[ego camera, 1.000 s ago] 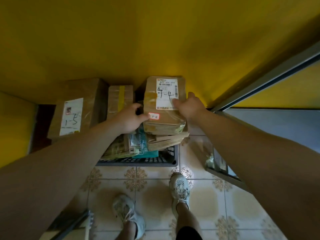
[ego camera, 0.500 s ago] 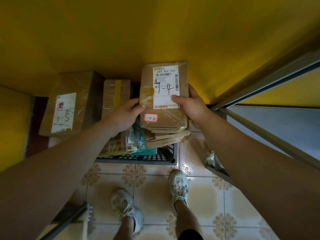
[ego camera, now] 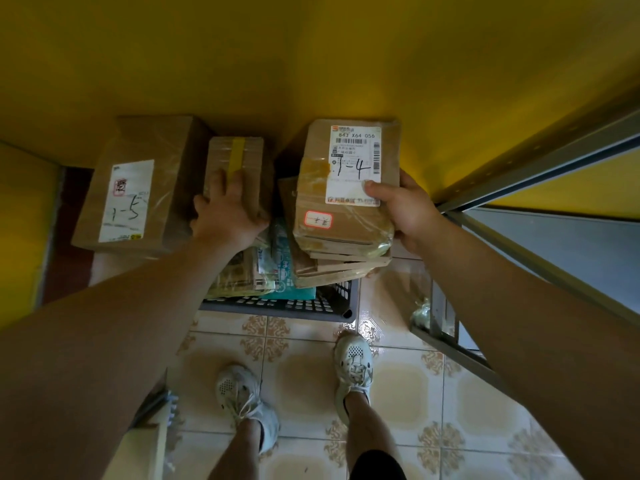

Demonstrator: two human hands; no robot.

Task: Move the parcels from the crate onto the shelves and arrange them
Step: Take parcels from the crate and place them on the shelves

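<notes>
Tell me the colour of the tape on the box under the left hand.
The tape is yellow; the head view shows it.

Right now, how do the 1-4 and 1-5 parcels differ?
The 1-4 parcel is gripped by the right hand; the 1-5 parcel lies untouched to the left. 1-5 is the bulkier box; 1-4 is flatter. 1-4 carries a red-bordered sticker below its label; 1-5 shows none. Both are brown with white labels and handwritten numbers.
</notes>
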